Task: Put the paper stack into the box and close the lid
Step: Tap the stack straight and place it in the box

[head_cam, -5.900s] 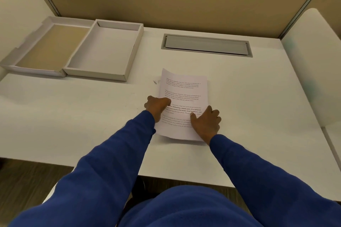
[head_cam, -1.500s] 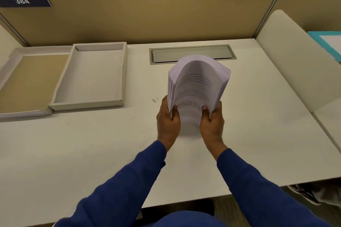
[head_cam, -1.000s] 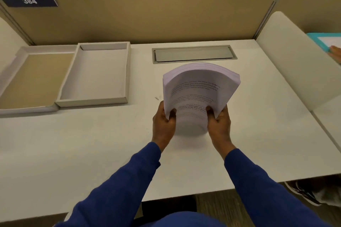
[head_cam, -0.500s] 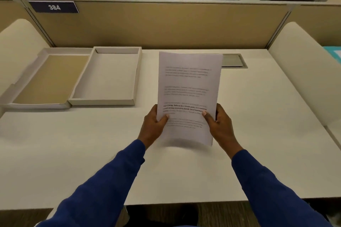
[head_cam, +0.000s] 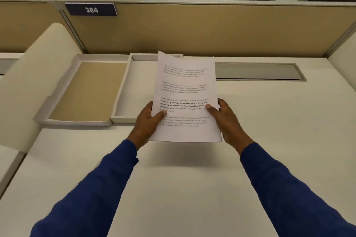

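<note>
I hold the printed paper stack [head_cam: 185,96] in the air above the desk, its text side facing me. My left hand [head_cam: 148,119] grips its lower left edge and my right hand [head_cam: 224,116] its lower right edge, thumbs on top. The open grey box [head_cam: 125,90] lies at the back left of the desk; the stack covers its right half. Its lid [head_cam: 84,90], with a tan inner face, lies flat and open to the left of the box.
A tan partition wall [head_cam: 212,31] runs along the back, with a blue sign reading 384 [head_cam: 91,9]. A grey cable hatch [head_cam: 258,71] sits in the desk [head_cam: 192,179] at the back right. A cream side divider [head_cam: 36,75] rises on the left.
The stack, curled end-on a second ago, now faces me flat. Both hands have carried it left, so it overlaps the box.
</note>
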{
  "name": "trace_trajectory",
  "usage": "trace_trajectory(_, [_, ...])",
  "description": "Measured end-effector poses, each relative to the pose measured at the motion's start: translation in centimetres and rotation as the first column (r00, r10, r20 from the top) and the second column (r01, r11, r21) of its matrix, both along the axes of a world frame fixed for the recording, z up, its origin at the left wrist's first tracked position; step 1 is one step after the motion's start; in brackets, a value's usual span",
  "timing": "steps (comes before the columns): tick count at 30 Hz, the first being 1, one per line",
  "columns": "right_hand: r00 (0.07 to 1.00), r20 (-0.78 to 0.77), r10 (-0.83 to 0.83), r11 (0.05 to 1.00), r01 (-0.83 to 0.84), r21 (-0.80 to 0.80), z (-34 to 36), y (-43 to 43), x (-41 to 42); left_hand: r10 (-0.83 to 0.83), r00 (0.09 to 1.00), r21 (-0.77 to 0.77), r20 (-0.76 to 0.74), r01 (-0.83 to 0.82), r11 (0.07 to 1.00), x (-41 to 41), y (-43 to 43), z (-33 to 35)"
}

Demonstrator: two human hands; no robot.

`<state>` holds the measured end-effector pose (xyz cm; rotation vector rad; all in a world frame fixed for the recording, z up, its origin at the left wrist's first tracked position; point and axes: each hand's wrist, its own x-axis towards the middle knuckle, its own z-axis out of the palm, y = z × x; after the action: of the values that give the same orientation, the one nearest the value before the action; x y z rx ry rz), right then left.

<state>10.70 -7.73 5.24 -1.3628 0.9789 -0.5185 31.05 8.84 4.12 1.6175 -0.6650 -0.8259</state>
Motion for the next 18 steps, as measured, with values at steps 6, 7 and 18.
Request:
trace_trajectory(6, [0.996,-0.066,0.058,0.996,-0.054,0.069,-1.2,0.2,9.3,0.032,0.999,0.085,-0.021,-0.031,0.996,9.5,0.8,-0.9])
trace_trajectory(7, [0.996,-0.066,0.051,0.996,-0.046,0.072,-1.4,0.2,10.6,0.032,0.999,0.103,-0.023,-0.030,0.994,10.8,0.7,-1.2])
trace_trajectory(18, [0.985,-0.161,0.067,0.994,-0.052,0.097,-3.7,-1.4,19.9,0.057,0.997,0.318,-0.046,-0.039,0.947,19.3,-3.3,-3.4])
